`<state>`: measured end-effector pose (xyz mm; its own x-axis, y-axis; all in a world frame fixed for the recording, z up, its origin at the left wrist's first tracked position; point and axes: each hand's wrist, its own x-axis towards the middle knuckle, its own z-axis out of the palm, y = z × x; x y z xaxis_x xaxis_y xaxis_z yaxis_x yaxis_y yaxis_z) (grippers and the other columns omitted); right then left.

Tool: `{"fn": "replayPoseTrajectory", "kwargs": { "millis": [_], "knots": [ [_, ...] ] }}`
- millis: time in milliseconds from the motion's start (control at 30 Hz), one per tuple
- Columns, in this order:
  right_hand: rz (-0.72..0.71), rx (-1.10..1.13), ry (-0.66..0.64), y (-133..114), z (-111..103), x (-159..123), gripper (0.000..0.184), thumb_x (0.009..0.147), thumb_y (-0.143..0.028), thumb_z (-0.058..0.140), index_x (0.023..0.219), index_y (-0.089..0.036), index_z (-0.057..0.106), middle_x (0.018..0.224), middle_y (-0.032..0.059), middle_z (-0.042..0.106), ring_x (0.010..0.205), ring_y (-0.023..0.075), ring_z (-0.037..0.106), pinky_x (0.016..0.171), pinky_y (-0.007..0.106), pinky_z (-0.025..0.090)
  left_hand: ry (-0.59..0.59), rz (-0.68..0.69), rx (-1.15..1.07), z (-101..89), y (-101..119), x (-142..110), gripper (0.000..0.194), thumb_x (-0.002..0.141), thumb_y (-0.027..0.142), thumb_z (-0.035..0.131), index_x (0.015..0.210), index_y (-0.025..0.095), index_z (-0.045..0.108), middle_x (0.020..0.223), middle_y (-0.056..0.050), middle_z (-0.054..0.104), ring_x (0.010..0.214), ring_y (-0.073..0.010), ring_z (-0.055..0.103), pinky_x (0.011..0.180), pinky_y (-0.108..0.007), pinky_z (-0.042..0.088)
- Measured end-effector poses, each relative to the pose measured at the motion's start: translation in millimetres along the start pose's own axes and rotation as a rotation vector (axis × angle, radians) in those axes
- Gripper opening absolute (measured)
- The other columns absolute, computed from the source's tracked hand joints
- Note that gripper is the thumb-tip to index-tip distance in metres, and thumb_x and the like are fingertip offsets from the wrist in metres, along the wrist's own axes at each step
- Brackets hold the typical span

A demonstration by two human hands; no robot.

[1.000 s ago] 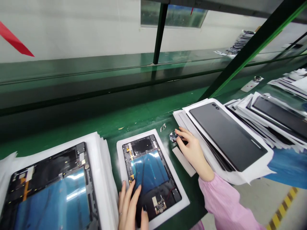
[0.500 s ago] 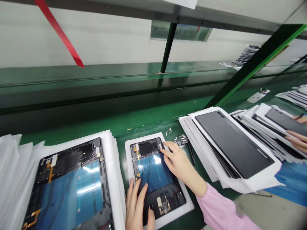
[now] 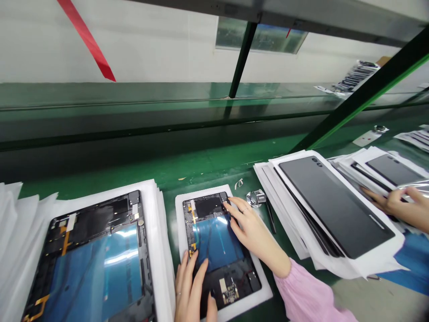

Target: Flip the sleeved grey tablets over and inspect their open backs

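Note:
An opened tablet [image 3: 219,243] lies on a white foam sheet [image 3: 263,300], its blue-filmed battery area and circuit parts bare. My left hand [image 3: 192,286] rests along its lower left edge, fingers spread. At the upper right, my right hand [image 3: 246,223] touches the tablet's edge with outstretched fingertips; the thumb lies near the side. What is under those fingertips is hidden. A larger-looking opened tablet [image 3: 97,264] lies to the left on stacked foam sheets. Just beyond my right hand are a small silvery round object [image 3: 255,198] and a thin black stick [image 3: 270,217].
Closed dark tablets [image 3: 335,203] are stacked between foam sheets on the right. Beyond them a co-worker's hand [image 3: 407,208] holds something shiny and clear. White foam sheets [image 3: 20,250] pile up at far left. A green post [image 3: 365,89] slants over the green bench [image 3: 208,158].
The view has shifted slightly. My hands stay nearly in place on the tablet. The co-worker's hand has come further in from the right, now with something shiny.

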<state>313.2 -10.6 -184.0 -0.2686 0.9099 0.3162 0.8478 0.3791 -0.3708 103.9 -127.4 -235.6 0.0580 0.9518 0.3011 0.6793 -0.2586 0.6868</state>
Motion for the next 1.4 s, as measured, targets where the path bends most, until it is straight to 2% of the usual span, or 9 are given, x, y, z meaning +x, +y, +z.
{"fn": "replayPoseTrajectory", "kwargs": {
  "millis": [200, 400, 567, 767, 933, 1067, 1233, 1400],
  "knots": [
    [0.006, 0.000, -0.013, 8, -2, -1, 0.037, 0.095, -0.007, 0.041, 0.120, -0.014, 0.067, 0.130, 0.0183, 0.063, 0.124, 0.0292, 0.060, 0.103, 0.051, 0.055, 0.012, 0.012, 0.003, 1.0, -3, 1, 0.055, 0.088, -0.001, 0.038, 0.134, 0.024, 0.055, 0.144, -0.013, 0.057, 0.148, -0.0281, 0.036, 0.118, -0.055, 0.035],
    [0.000, -0.067, -0.049, 4, -3, -3, 0.047, 0.092, -0.002, 0.041, 0.129, -0.019, 0.063, 0.136, 0.0158, 0.060, 0.129, 0.0298, 0.057, 0.103, 0.053, 0.055, -0.018, 0.001, 0.033, 1.0, -6, 0, 0.054, 0.088, 0.000, 0.039, 0.134, 0.026, 0.053, 0.144, -0.013, 0.057, 0.148, -0.0285, 0.036, 0.118, -0.057, 0.034],
    [-0.012, -0.149, -0.084, -6, -2, -2, 0.049, 0.088, 0.002, 0.041, 0.129, -0.012, 0.065, 0.131, 0.0209, 0.063, 0.127, 0.0348, 0.058, 0.101, 0.055, 0.056, 0.009, 0.022, 0.013, 2.9, -7, -1, 0.057, 0.084, -0.001, 0.039, 0.132, 0.024, 0.057, 0.145, -0.011, 0.056, 0.147, -0.0282, 0.036, 0.119, -0.053, 0.033],
    [0.032, -0.220, -0.068, -16, 3, 2, 0.052, 0.084, 0.005, 0.039, 0.126, -0.008, 0.066, 0.129, 0.0250, 0.064, 0.122, 0.0379, 0.061, 0.094, 0.057, 0.058, 0.016, 0.017, 0.029, 1.6, -3, 1, 0.051, 0.089, 0.002, 0.038, 0.131, 0.025, 0.056, 0.142, -0.012, 0.057, 0.146, -0.0271, 0.039, 0.120, -0.052, 0.031],
    [0.021, -0.178, -0.021, -10, 2, -1, 0.049, 0.086, 0.001, 0.042, 0.126, -0.013, 0.067, 0.130, 0.0184, 0.066, 0.122, 0.0320, 0.062, 0.100, 0.053, 0.057, 0.006, 0.009, 0.006, -0.9, -1, 3, 0.052, 0.088, 0.002, 0.040, 0.132, 0.024, 0.057, 0.143, -0.012, 0.057, 0.145, -0.0287, 0.040, 0.120, -0.054, 0.032],
    [0.017, -0.141, 0.013, -3, 2, -3, 0.044, 0.091, -0.003, 0.041, 0.124, -0.016, 0.067, 0.127, 0.0160, 0.069, 0.122, 0.0300, 0.063, 0.101, 0.054, 0.056, -0.009, -0.014, 0.001, -2.4, 1, 2, 0.053, 0.090, 0.001, 0.039, 0.134, 0.026, 0.053, 0.146, -0.011, 0.055, 0.147, -0.0275, 0.037, 0.121, -0.055, 0.030],
    [0.003, -0.158, -0.009, -6, 0, -2, 0.042, 0.089, 0.001, 0.043, 0.121, -0.009, 0.068, 0.126, 0.0211, 0.068, 0.120, 0.0336, 0.064, 0.098, 0.053, 0.057, 0.004, -0.018, -0.017, -2.4, 2, 2, 0.052, 0.089, 0.002, 0.040, 0.133, 0.025, 0.056, 0.145, -0.011, 0.056, 0.146, -0.0287, 0.039, 0.121, -0.056, 0.030],
    [0.001, -0.195, -0.049, -12, 3, -3, 0.046, 0.086, 0.005, 0.045, 0.124, -0.009, 0.067, 0.127, 0.0239, 0.067, 0.120, 0.0371, 0.064, 0.093, 0.053, 0.058, -0.011, -0.007, 0.009, -4.5, 4, 3, 0.052, 0.091, 0.002, 0.038, 0.135, 0.026, 0.052, 0.146, -0.011, 0.054, 0.148, -0.0259, 0.036, 0.121, -0.053, 0.030]
  ]
}}
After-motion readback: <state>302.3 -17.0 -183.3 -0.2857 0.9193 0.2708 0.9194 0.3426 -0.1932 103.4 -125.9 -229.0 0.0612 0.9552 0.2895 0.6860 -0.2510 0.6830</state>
